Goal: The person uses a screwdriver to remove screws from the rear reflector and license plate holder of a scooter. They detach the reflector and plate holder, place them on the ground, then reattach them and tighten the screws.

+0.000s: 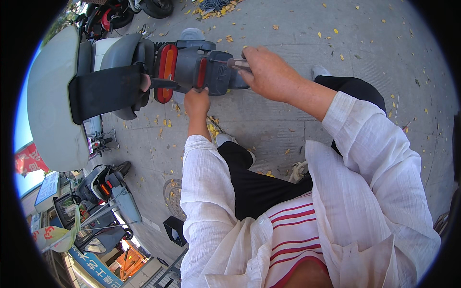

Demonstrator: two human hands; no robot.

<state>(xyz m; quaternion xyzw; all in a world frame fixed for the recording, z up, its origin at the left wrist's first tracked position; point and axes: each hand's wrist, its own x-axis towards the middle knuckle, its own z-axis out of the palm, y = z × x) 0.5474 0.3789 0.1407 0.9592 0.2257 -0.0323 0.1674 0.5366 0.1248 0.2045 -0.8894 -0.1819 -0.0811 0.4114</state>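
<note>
The rear of an electric scooter stands in front of me, with a black mudguard [218, 79], an orange-and-red tail light [166, 72] and a narrow red reflector [202, 73]. My left hand [197, 102] is closed at the mudguard's near edge, just below the reflector, its fingertips on the plastic. In my right hand [269, 72] is a slim grey-brown tool, apparently pliers [236, 64], whose tip points left and meets the mudguard's raised panel. The palm hides most of the handles.
A grey top box [53, 96] on a black bracket [105, 91] juts out at the left. More parked scooters [103, 187] stand at lower left, and motorcycles [115, 14] at the top. Yellow leaves are scattered over the grey pavement [288, 29]. My shoe [235, 146] is near the mudguard.
</note>
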